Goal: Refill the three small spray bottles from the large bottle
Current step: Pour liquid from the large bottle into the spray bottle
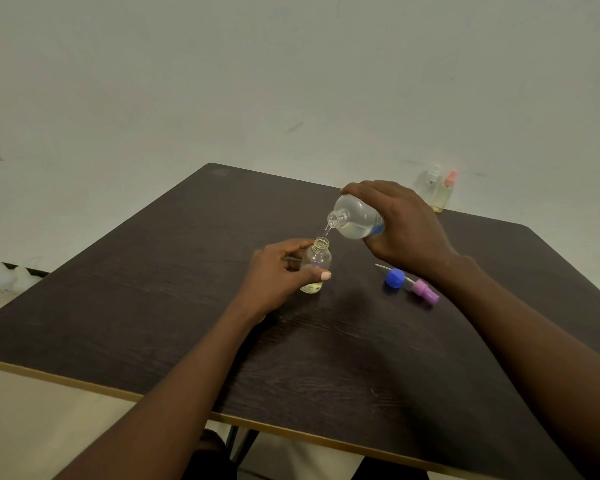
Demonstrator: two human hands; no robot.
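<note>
My right hand (pixel 400 225) grips the large clear bottle (pixel 355 218), tipped mouth-down to the left. A thin stream of clear liquid runs from its neck into an uncapped small spray bottle (pixel 317 259). That small bottle stands upright on the dark table (pixel 153 306), and my left hand (pixel 278 273) holds it by the side, thumb across its front. A blue cap (pixel 394 278) and a purple spray head (pixel 425 290) with its dip tube lie on the table under my right wrist. Two more small spray bottles, one with a clear top (pixel 431 183) and one with a pink top (pixel 443 194), stand at the far edge.
The table's far edge meets a pale wall. Its near edge has a light trim and crosses the bottom of the view. White objects (pixel 13 275) lie on the floor to the left of the table.
</note>
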